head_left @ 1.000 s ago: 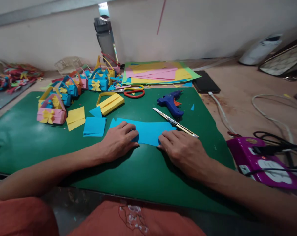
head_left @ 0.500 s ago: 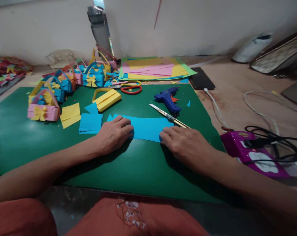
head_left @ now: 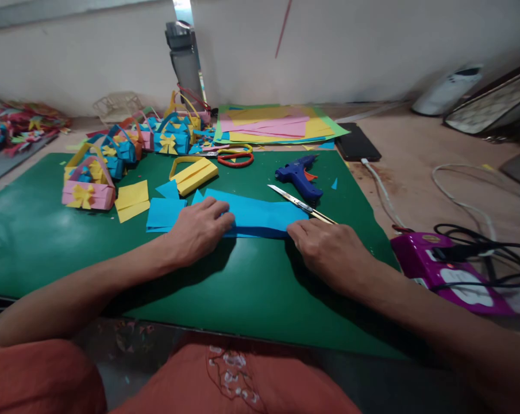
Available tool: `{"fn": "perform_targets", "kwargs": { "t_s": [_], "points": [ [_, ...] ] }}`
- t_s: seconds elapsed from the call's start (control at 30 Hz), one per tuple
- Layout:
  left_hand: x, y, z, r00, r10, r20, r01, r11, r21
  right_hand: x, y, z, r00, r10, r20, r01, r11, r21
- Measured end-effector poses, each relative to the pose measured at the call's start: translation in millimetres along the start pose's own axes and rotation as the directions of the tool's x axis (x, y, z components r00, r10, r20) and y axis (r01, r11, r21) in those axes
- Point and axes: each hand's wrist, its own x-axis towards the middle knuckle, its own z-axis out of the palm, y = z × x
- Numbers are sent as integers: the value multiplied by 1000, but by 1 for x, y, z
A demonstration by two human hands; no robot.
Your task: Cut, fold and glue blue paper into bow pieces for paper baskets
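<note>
Left hand (head_left: 200, 229): fingers closed on blue strip (head_left: 262, 214), thumb unclear
Right hand (head_left: 327, 246): fingers pinching its right end
Cutter (head_left: 301, 204): handle end hidden behind them

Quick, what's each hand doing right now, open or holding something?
Left hand: closed on the blue paper, toward its left end.
Right hand: closed on the same paper's right end.

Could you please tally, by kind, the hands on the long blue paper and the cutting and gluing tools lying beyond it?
Hands on the blue paper: 2 (left hand, right hand)
Glue gun: 1
Craft knife: 1
Scissors: 1 pair
Total: 5
</note>
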Motion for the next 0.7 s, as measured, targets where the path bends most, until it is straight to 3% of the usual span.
{"fn": "perform_targets", "kwargs": {
  "t_s": [0.13,0.23,0.37,0.47,0.6,0.7],
  "points": [
    [-7,19,3,972,185,-146,-186,983,9,1,0,5,998,28,-58,-29,999,-19],
    [-8,29,10,968,230,-97,-236,970,-56,0,2,7,996,5,-94,-7,1000,-23],
    [-6,30,14,980,196,-38,-199,975,-95,2,3,7,993,-76,-92,71,996,-52],
    [-7,27,10,987,158,17,-156,983,-100,9,0,3,994,-112,17,113,988,-110],
    [-8,25,4,991,35,127,-30,998,-46,22,-8,-4,980,-64,188,92,985,-145],
    [-7,21,-1,981,-51,187,51,999,5,27,-11,-7,976,-14,217,48,987,-152]
  ]
}}
